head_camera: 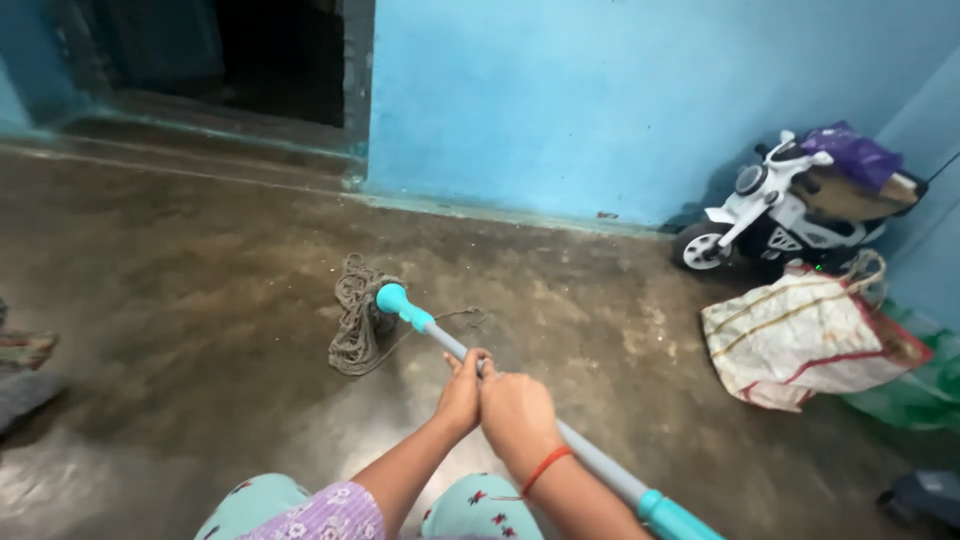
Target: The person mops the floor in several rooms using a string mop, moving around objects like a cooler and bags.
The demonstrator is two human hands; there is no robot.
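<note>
Floor: bare concrete, dark and shiny in patches, so it looks wet in places. My judgement: a wet patch near the feet could cause a slip if the person steps onto it while pushing.
Wall: blue, it meets the far edge of the floor. A dark doorway with a low step opens at the far left corner. The mop strings could catch on that step if they are dragged against it.
Toy motorbike: white and black, a purple bag lies over its seat. It is parked at the far right corner, against the wall. A wide sweep to the right could knock it over.
Woven bag: white with red stripes, it lies on the floor by the right edge, just in front of the motorbike. Its loose handles could tangle with the mop head.
Mop handle: grey pole with teal ends, slanted from the lower right down toward the middle of the floor.
Mop head: bundle of grey-brown strings, flat on the floor near the middle, well apart from the wall. One thin string trails to the right; a foot or the pole could snag it.
Right hand: fingers closed around the pole, an orange thread on the wrist.
Left hand: just ahead of the right one and touching it, fingers wrapped on the same pole. Both hands sit close together, so the long pole may twist or wobble under a hard push.
</note>
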